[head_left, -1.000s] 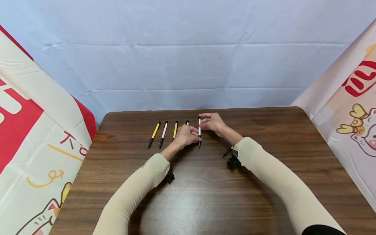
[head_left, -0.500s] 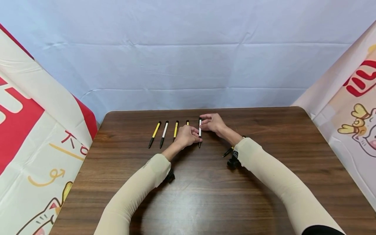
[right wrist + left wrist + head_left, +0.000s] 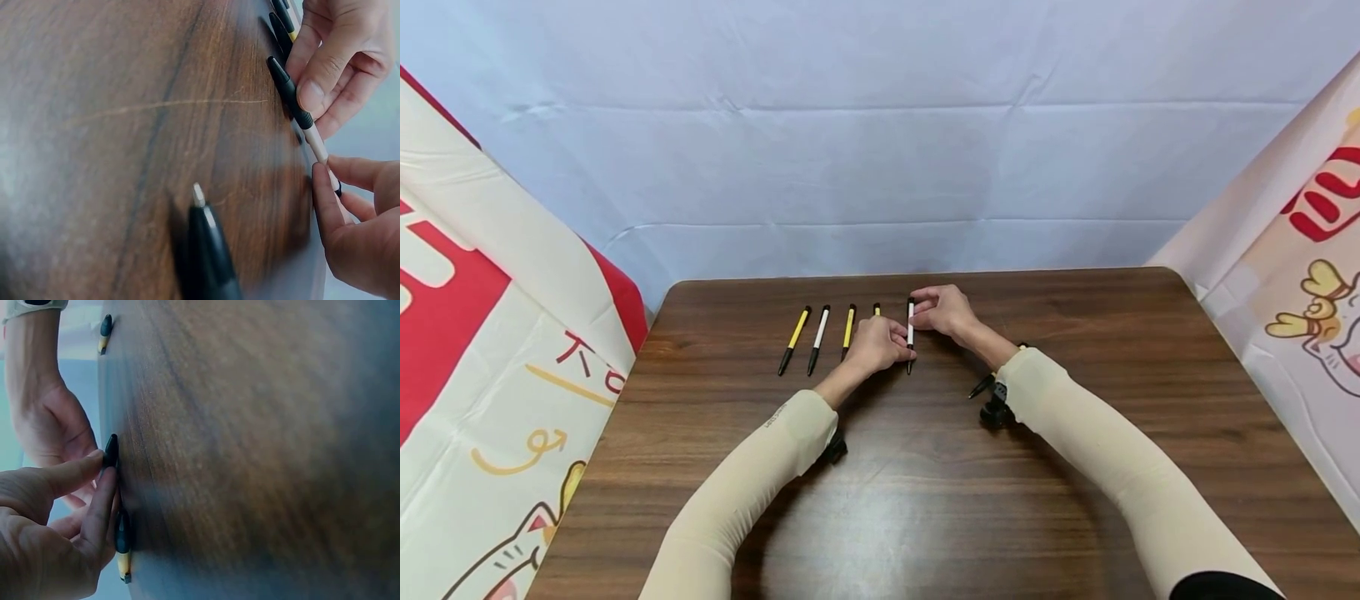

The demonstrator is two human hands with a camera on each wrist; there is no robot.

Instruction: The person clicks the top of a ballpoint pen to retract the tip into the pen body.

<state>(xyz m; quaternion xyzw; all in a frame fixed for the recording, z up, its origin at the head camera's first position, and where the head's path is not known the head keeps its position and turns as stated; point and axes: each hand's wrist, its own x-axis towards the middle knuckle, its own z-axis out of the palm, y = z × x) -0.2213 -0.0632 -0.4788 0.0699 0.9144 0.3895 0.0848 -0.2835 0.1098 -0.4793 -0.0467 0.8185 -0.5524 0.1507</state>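
A white pen with black ends [image 3: 911, 323] lies at the right end of a row of pens, pointing toward the near side. My left hand [image 3: 874, 345] pinches its black grip near the tip between thumb and finger, as the left wrist view also shows. At the other end, my right hand [image 3: 946, 312] pinches the pen's white barrel near the top with thumb and fingers [image 3: 322, 194]. Just left of it, a yellow pen [image 3: 877, 310] is mostly hidden by my left hand. Another pen [image 3: 982, 385] lies slanted, partly covered by my right wrist.
Farther left in the row are a yellow pen [image 3: 848, 327], a white pen [image 3: 819, 340] and an outer yellow pen [image 3: 794, 340], spaced apart. All lie on the brown wooden table [image 3: 880, 517]. A pale cloth [image 3: 880, 167] hangs behind the table's far edge.
The head view has shifted slightly. Both hands stay on the white pen, with hardly any visible movement.
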